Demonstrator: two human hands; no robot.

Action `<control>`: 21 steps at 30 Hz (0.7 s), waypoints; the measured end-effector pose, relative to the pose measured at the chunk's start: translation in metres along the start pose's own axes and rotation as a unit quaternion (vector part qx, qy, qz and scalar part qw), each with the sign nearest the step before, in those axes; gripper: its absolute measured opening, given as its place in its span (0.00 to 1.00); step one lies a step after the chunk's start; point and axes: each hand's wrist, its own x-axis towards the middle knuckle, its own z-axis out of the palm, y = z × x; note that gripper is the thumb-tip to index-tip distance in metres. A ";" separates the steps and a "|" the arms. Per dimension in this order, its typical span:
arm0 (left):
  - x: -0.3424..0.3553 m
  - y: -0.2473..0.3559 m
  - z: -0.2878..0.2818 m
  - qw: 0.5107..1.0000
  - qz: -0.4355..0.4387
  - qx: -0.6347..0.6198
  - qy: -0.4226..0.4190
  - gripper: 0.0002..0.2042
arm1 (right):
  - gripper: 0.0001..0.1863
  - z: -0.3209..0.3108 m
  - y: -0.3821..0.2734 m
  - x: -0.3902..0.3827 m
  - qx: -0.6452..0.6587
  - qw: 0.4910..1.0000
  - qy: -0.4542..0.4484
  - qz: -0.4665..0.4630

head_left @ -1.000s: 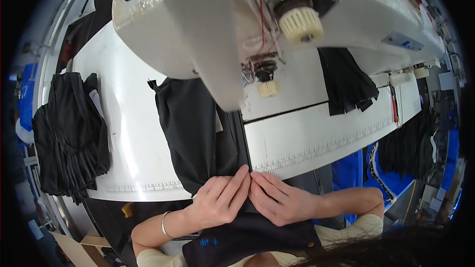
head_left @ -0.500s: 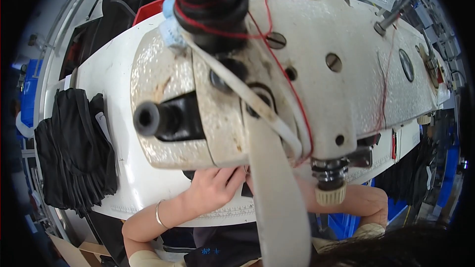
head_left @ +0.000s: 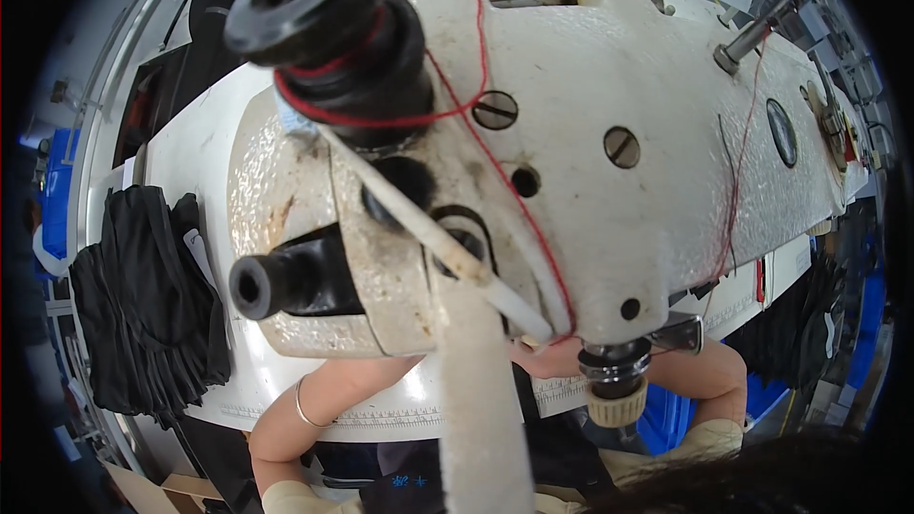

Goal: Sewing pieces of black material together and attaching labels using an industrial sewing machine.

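Right grip (head_left: 550, 360) is mostly behind sewing machine (head_left: 571, 181), black cloths (head_left: 152, 314) leftward.

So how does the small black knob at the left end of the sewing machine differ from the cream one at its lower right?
Colour: the small black knob is dark; the cream knob is pale.
Surface: the small black knob looks smooth with a hollow end; the cream knob is ridged.
Pose: the small black knob points left, the cream knob downward in the picture.
Both are round and on the sewing machine.
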 end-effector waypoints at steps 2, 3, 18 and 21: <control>0.001 -0.001 0.007 0.989 0.093 0.115 -0.013 0.21 | 0.06 -0.006 0.001 0.000 0.003 1.000 -0.020 0.004; 0.005 0.000 0.008 0.989 0.100 0.110 -0.011 0.21 | 0.05 -0.011 0.003 0.001 -0.009 1.000 0.011 0.005; 0.007 0.008 -0.002 0.989 0.072 0.009 -0.131 0.14 | 0.08 -0.006 0.010 -0.006 0.230 0.928 0.203 0.212; 0.005 0.006 0.009 0.998 0.014 -0.011 -0.060 0.20 | 0.11 0.030 0.041 -0.013 0.295 0.886 -0.110 0.340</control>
